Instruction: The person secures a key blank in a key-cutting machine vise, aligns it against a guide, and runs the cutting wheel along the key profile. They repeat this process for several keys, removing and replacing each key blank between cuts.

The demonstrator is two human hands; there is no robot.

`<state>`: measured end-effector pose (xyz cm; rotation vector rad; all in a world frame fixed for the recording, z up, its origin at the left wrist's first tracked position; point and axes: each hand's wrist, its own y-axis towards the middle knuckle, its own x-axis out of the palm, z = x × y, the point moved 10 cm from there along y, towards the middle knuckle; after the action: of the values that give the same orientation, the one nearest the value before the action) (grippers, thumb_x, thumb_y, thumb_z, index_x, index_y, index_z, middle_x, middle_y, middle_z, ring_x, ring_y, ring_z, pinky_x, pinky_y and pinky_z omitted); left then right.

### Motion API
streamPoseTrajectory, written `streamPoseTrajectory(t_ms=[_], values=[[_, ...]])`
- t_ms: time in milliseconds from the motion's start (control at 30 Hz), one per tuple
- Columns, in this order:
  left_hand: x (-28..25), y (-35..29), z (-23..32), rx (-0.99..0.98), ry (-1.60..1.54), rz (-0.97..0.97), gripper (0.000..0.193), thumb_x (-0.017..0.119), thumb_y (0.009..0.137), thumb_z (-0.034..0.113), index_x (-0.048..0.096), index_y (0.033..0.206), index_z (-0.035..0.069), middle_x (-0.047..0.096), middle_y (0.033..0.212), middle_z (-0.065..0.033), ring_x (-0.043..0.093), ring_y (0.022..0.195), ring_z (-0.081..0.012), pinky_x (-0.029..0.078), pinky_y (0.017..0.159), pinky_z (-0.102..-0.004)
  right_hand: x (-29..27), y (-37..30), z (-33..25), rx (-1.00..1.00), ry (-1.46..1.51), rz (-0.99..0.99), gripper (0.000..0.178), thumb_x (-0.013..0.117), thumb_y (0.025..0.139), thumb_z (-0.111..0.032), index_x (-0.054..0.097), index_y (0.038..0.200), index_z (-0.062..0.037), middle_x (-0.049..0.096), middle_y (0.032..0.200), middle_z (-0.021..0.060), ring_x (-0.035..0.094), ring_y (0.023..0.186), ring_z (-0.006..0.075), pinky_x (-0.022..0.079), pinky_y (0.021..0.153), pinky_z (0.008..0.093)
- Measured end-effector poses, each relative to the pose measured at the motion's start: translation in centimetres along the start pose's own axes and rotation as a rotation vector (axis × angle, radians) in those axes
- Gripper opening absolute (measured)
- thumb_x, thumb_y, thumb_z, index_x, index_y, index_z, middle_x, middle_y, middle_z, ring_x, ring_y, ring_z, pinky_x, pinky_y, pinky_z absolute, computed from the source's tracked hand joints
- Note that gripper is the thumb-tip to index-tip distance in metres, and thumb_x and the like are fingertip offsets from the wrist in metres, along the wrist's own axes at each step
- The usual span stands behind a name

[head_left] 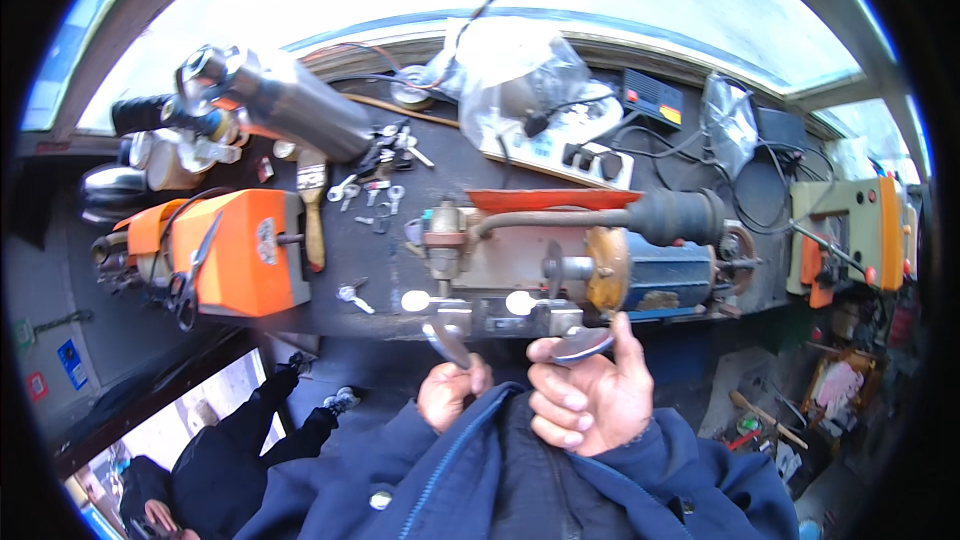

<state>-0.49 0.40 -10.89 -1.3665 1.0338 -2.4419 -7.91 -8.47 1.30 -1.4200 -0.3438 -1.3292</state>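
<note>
Both hands on the clamp levers of the bench machine

Two curved metal levers sit at the front edge of the bench machine (606, 270), below its paired clamps. The left hand (453, 395) has thumb and fingertips closed on the lower end of the left lever (446, 344). The right hand (590, 395) spans the right lever (581, 345), index finger at one end and thumb at the other, remaining fingers curled toward the palm. A bright round tab shows at each clamp; further detail is lost to glare.

The machine bears a blue motor (665, 273); a red strip (550, 200) lies along its rear. To its left stands an orange machine (240, 252), with a brush (313, 210) just beside it and loose keys (375, 195) near. Behind is a white power strip (560, 157). At far right stands a yellow-and-green machine (848, 235). At lower left is another person in dark clothing (225, 450).
</note>
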Motion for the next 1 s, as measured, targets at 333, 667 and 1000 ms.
streamPoseTrajectory(t_ms=[333, 667, 1000], values=[[-1.7, -1.3, 2.2, 0.107, 0.234, 0.124, 0.016, 0.045, 0.087, -0.003, 0.057, 0.082, 0.006, 0.059, 0.078, -0.0031, 0.05, 0.066, -0.0092, 0.042, 0.063, -0.023, -0.2, 0.0, -0.1, -0.032, -0.06, 0.069, 0.093, 0.023, 0.095, -0.076, 0.054, 0.127, 0.0057, 0.042, 0.068, 0.001, 0.038, 0.052, 0.011, 0.038, 0.049, 0.0286], [-2.9, -2.6, 5.0, 0.213, 0.401, 0.178, 0.012, 0.047, 0.091, 0.0, 0.058, 0.096, 0.004, 0.059, 0.086, -0.0021, 0.051, 0.07, -0.0069, 0.043, 0.066, -0.0226, -0.7, 0.2, -0.1, -0.036, -0.102, 0.099, 0.091, 0.025, 0.094, -0.077, 0.057, 0.124, 0.0022, 0.042, 0.068, 0.0002, 0.038, 0.051, 0.0113, 0.037, 0.049, 0.0286], [-7.0, -7.2, 18.9, 0.732, 1.461, 0.758, 0.028, 0.063, 0.081, -0.005, 0.067, 0.103, 0.011, 0.061, 0.093, -0.0092, 0.064, 0.076, -0.0299, 0.052, 0.068, -0.0358, -0.9, 0.3, -0.1, -0.063, -0.11, 0.109, 0.091, 0.025, 0.093, -0.079, 0.058, 0.122, 0.0009, 0.043, 0.067, 0.0013, 0.039, 0.05, 0.0121, 0.038, 0.048, 0.0296]])
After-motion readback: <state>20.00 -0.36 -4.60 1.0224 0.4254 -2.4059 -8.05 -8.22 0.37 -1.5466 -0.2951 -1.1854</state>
